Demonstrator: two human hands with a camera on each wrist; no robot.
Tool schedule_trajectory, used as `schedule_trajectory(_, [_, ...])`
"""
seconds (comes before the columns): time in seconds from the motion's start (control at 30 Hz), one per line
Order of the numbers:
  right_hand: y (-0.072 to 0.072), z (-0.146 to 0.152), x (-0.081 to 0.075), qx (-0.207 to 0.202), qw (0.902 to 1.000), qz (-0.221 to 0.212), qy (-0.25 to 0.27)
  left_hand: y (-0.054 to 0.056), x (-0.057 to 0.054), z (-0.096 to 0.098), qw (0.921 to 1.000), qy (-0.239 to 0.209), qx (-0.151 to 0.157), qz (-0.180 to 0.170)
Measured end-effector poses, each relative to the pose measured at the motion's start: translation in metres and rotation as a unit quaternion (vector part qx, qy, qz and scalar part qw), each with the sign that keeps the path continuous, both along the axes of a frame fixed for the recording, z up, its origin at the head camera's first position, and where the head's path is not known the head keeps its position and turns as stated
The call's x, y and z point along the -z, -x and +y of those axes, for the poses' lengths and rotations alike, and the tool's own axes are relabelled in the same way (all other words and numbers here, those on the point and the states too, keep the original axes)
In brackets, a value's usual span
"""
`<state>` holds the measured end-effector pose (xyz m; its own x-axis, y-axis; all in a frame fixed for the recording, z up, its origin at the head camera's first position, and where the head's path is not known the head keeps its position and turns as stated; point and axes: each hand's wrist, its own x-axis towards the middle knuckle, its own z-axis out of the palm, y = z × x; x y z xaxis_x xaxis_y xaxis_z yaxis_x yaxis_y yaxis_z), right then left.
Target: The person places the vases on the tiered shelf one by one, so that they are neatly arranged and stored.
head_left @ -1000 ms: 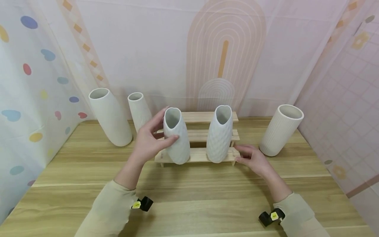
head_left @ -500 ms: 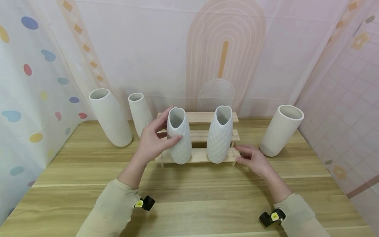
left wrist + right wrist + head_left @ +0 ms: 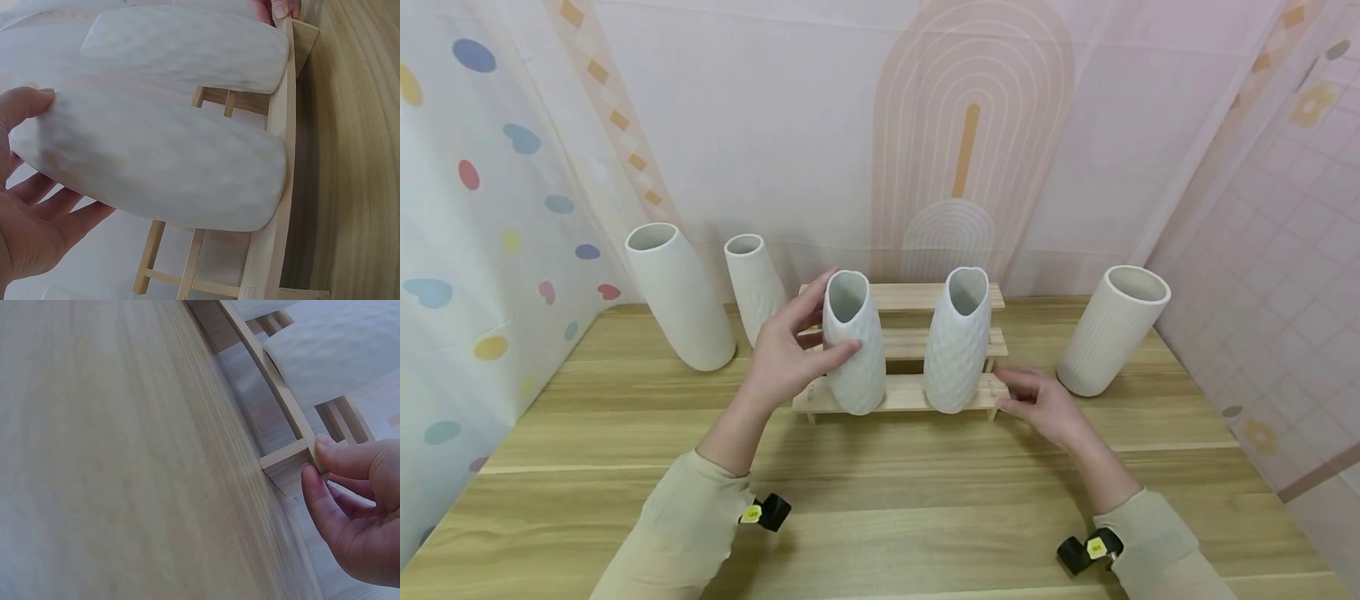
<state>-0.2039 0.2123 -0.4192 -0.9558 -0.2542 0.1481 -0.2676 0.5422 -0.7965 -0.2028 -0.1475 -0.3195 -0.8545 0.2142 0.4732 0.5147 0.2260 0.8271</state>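
My left hand (image 3: 782, 354) holds a white dimpled vase (image 3: 859, 375) near its top, thumb on the front and fingers around the far left side. The vase stands on the lowest step of a tiered wooden stand (image 3: 901, 393). To its right, on that same step, is a matching white vase (image 3: 955, 367), apart from it. At the step's right end, my right hand (image 3: 1041, 404) pinches the board's edge; the right wrist view shows the thumb (image 3: 350, 459) on top and a fingertip below.
A tall white vase (image 3: 681, 300) and a slimmer white vase (image 3: 752, 283) stand on the wooden table (image 3: 895, 517) at the left. A ribbed white vase (image 3: 1108, 333) stands at the right. Patterned curtains (image 3: 760, 108) close off the back and sides.
My left hand has shifted the held vase slightly right along the lowest step, then stayed almost still over the last half second. My right hand keeps its place at the stand's end.
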Motion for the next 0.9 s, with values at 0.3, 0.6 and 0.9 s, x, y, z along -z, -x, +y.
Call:
schedule_trajectory(0.3, [0.000, 0.000, 0.000, 0.002, 1.0000, -0.005, -0.004, -0.002, 0.000, -0.002, 0.9998, 0.001, 0.012, -0.014])
schedule_trajectory(0.6, [0.001, 0.000, 0.000, 0.001, 0.9999, -0.003, -0.013, -0.003, 0.003, -0.015, 0.9998, -0.015, 0.003, -0.011])
schedule_trajectory(0.9, [0.001, 0.000, 0.000, -0.002, 1.0000, -0.004, -0.007, 0.005, -0.014, -0.053, 0.9882, -0.039, -0.139, 0.050])
